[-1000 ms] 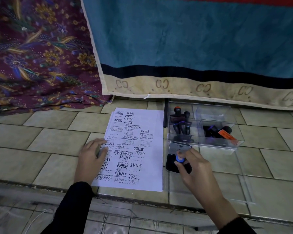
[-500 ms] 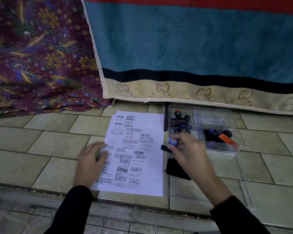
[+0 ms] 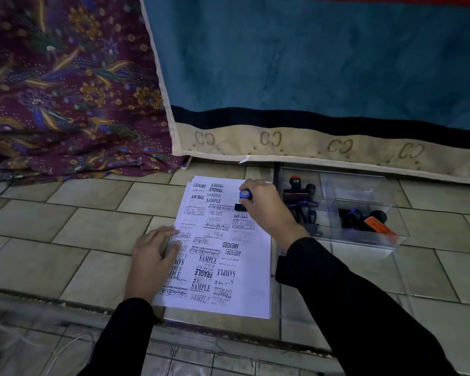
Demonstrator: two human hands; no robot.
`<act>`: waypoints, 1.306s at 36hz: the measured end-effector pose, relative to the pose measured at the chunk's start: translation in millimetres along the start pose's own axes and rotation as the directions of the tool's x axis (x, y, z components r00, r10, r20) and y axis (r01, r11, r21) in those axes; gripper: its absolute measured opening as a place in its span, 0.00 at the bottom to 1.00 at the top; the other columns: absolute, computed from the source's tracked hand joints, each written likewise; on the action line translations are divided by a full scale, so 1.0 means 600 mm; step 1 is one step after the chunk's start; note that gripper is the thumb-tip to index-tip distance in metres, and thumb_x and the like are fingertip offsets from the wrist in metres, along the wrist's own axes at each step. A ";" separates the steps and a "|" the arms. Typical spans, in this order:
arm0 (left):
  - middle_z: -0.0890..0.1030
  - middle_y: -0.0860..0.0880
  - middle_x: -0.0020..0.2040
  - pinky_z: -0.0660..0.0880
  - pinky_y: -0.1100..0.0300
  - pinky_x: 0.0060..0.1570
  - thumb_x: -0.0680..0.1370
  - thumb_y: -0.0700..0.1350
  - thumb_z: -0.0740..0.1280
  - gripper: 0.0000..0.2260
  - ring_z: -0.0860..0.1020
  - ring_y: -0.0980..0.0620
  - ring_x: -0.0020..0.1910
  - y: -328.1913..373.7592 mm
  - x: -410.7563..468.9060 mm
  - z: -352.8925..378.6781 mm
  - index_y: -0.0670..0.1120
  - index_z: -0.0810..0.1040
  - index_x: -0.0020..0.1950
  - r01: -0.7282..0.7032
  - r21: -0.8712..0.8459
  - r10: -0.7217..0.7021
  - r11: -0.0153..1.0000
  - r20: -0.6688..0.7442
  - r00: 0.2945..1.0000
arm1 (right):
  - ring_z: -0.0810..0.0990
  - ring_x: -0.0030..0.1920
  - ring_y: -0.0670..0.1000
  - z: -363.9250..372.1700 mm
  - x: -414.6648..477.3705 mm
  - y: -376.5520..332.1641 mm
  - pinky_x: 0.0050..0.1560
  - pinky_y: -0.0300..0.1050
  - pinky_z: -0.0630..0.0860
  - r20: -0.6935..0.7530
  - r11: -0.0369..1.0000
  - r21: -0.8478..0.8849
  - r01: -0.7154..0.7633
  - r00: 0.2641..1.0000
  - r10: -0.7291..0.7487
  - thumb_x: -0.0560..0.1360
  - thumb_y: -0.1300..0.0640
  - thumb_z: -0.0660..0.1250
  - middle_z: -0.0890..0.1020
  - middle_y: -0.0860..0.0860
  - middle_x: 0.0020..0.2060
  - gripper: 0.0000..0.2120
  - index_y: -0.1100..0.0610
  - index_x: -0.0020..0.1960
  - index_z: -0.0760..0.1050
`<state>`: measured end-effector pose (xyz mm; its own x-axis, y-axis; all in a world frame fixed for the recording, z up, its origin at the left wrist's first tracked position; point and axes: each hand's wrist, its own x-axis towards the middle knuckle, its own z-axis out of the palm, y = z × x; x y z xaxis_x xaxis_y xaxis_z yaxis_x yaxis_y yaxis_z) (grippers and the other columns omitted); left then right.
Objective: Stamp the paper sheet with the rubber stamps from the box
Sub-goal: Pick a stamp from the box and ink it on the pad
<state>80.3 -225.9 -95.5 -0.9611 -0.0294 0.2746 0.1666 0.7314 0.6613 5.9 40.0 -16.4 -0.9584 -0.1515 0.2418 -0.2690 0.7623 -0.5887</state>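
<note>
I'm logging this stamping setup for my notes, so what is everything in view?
paper sheets: a stack, white with black imprints, floor centre
held stamp: one, blue-topped, at paper's far right part
box: one, clear, right of paper
boxed stamps: several, mostly black, inside box
floral cloth: one, maroon, far left
blanket: one, teal with beige border, behind
floor tiles: many, beige, underneath
left hand: one, flat on paper's left edge
right hand: one, gripping held stamp
</note>
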 end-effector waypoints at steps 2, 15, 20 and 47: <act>0.80 0.54 0.58 0.71 0.46 0.64 0.75 0.56 0.62 0.17 0.76 0.51 0.59 0.001 0.000 0.000 0.48 0.81 0.56 -0.006 -0.002 0.006 1.000 -0.004 1.000 | 0.78 0.48 0.56 0.003 0.002 0.001 0.49 0.50 0.76 0.011 1.000 0.001 -0.010 1.000 0.010 0.75 0.63 0.64 0.79 0.56 0.49 0.08 0.60 0.54 0.75; 0.79 0.56 0.58 0.70 0.50 0.64 0.76 0.56 0.62 0.17 0.76 0.51 0.60 0.001 0.000 0.001 0.48 0.81 0.57 -0.001 0.016 0.001 1.000 0.006 1.000 | 0.77 0.46 0.58 0.016 0.003 -0.004 0.45 0.52 0.76 0.040 0.998 -0.054 -0.038 0.998 0.040 0.73 0.68 0.61 0.78 0.58 0.48 0.04 0.64 0.46 0.74; 0.80 0.52 0.59 0.70 0.51 0.64 0.76 0.55 0.62 0.18 0.76 0.50 0.59 0.006 -0.001 0.001 0.46 0.81 0.57 -0.006 0.032 0.006 0.999 -0.005 1.000 | 0.77 0.45 0.59 0.018 0.000 -0.003 0.45 0.53 0.76 0.046 0.997 -0.073 -0.023 0.999 0.026 0.73 0.69 0.62 0.77 0.58 0.46 0.04 0.64 0.45 0.74; 0.79 0.55 0.58 0.72 0.47 0.64 0.76 0.51 0.65 0.13 0.76 0.51 0.58 0.005 -0.001 -0.001 0.48 0.81 0.57 -0.022 0.010 0.022 1.000 -0.002 1.000 | 0.76 0.34 0.35 -0.140 -0.002 0.056 0.38 0.25 0.73 -0.453 0.901 0.414 -0.130 0.829 0.327 0.71 0.64 0.71 0.79 0.47 0.40 0.14 0.60 0.54 0.72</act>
<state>81.3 -224.1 -93.4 -0.9569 -0.0147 0.2901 0.1852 0.7383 0.6486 6.1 118.5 28.2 -0.8395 0.4091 0.3575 -0.1576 0.4464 -0.8808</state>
